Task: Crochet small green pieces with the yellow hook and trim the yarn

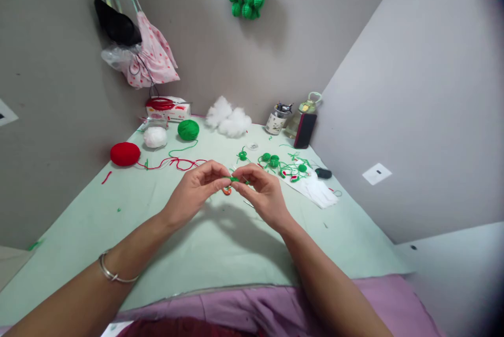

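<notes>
A small green crocheted piece (233, 179) is pinched between my two hands over the middle of the table. My left hand (199, 187) grips its left end with thumb and fingertips. From the other side my right hand (262, 190) pinches it too, and a thin needle-like tool seems to lie along its fingers, partly hidden. Just below the fingertips, orange scissor handles (227, 190) show on the table. Past my hands, several small green crocheted balls (274, 160) with loose yarn ends lie to the right.
Red yarn (125, 154), white yarn (155, 137) and green yarn (188, 130) balls sit at the left. White stuffing (228, 117) rests against the back wall. A pen jar (276, 120), a bottle (309, 106) and a phone (305, 130) stand back right, near a white tissue (321, 192).
</notes>
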Tool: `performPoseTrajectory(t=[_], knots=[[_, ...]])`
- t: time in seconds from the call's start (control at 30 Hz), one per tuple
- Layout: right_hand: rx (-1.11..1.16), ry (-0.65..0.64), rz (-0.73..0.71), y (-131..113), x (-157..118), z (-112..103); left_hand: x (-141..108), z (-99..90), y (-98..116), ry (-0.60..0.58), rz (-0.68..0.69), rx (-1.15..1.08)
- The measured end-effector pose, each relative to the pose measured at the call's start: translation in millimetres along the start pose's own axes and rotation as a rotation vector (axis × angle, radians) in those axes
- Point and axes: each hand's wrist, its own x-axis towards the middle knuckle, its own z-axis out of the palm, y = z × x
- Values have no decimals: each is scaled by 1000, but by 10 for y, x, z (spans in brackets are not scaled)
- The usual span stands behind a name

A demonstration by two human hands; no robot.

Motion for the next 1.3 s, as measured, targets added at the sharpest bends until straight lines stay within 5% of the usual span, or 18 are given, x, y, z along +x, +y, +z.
performPoseTrajectory(t=[0.2, 0.43, 0.77, 1.0, 1.3], knots=[[-28, -70, 117, 8, -6, 11, -63, -20, -104, 100, 39, -31], [-130, -30, 47, 48, -39, 32, -61, -21, -222, 2, -66, -137], [-12, 29, 86, 66, 13, -178, -87, -30, -209, 59, -181, -92], [-435, 11, -205, 62, 3, -203, -96, -32, -225, 2, -137, -89], [-580, -22, -304, 79, 0, -241, -95, -41, -231, -23, -135, -74]])
